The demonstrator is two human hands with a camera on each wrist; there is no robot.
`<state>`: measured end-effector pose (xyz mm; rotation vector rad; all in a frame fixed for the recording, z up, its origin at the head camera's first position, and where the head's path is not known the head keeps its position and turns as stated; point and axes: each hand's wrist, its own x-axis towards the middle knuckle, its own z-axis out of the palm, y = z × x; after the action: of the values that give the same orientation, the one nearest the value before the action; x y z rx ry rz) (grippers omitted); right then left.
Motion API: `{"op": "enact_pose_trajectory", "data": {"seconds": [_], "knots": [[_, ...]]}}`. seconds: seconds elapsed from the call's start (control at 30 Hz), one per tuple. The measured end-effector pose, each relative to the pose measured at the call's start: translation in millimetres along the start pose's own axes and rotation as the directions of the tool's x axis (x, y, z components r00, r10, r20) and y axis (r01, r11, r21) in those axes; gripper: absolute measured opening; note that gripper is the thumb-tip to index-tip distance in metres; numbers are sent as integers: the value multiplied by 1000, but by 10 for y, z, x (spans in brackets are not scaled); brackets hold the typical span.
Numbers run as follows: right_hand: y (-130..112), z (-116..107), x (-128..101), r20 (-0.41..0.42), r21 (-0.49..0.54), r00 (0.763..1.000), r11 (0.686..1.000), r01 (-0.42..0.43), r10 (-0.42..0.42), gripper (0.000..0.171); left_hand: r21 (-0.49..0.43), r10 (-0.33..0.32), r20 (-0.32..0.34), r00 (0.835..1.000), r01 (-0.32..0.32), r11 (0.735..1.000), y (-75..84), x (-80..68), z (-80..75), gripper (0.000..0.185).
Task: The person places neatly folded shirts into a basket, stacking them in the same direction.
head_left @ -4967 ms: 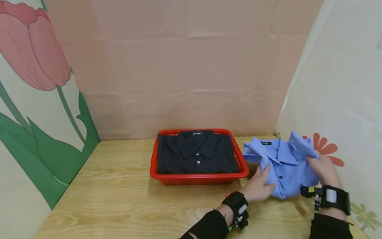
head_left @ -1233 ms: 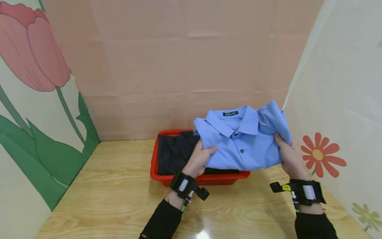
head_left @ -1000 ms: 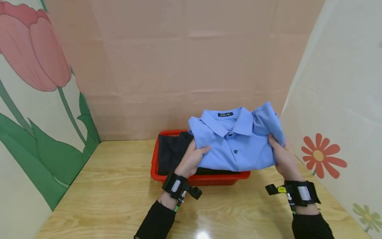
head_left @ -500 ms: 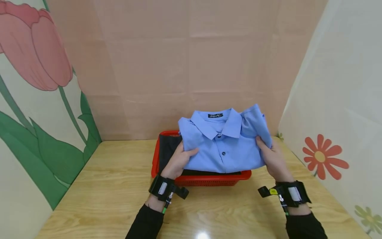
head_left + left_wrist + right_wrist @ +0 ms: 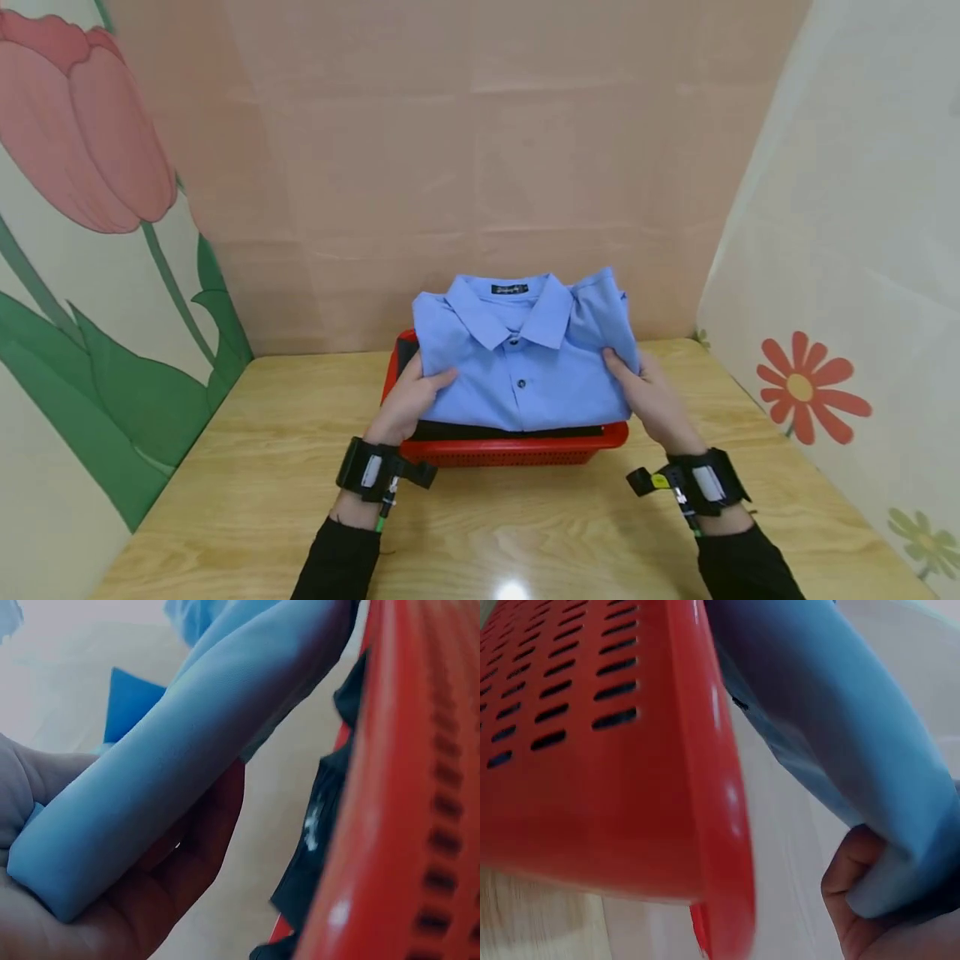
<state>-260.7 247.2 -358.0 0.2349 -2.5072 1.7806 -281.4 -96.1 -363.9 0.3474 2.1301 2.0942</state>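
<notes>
A folded blue shirt [image 5: 517,358] with a dark collar label is held up over the red basket [image 5: 510,454]. My left hand [image 5: 408,404] grips its left side, thumb on top and fingers beneath, as the left wrist view shows with the shirt's folded edge [image 5: 150,765] lying in the palm. On the other side my right hand [image 5: 652,400] pinches the right edge; curled fingers [image 5: 855,877] show under the cloth in the right wrist view. Below the blue shirt lies a folded dark shirt [image 5: 495,432] in the basket, mostly hidden. The wrist views show space between blue shirt and basket rim.
The basket stands on a wooden table [image 5: 285,467] near its back edge. A pinkish-brown sheet [image 5: 465,167] hangs behind. Flower-printed panels close off the left [image 5: 90,333] and right [image 5: 840,250] sides.
The blue shirt was lifted from the table right of the basket and carried left with both hands. It now hangs over the basket and covers most of the dark shirt from view.
</notes>
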Motion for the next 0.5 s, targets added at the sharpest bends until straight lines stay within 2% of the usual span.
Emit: {"op": "enact_pose_trajectory", "data": {"seconds": [0.2, 0.37, 0.5], "knots": [[9, 133, 70, 26, -45, 999, 998, 45, -44, 65, 35, -34, -54, 998, 36, 999, -25, 27, -217, 65], [36, 205, 110, -5, -120, 998, 990, 67, -68, 58, 68, -29, -49, 998, 32, 997, -52, 44, -272, 66], [76, 250, 143, -7, -146, 999, 988, 43, -44, 63, 103, -44, -44, 998, 48, 994, -80, 59, -306, 64]]}}
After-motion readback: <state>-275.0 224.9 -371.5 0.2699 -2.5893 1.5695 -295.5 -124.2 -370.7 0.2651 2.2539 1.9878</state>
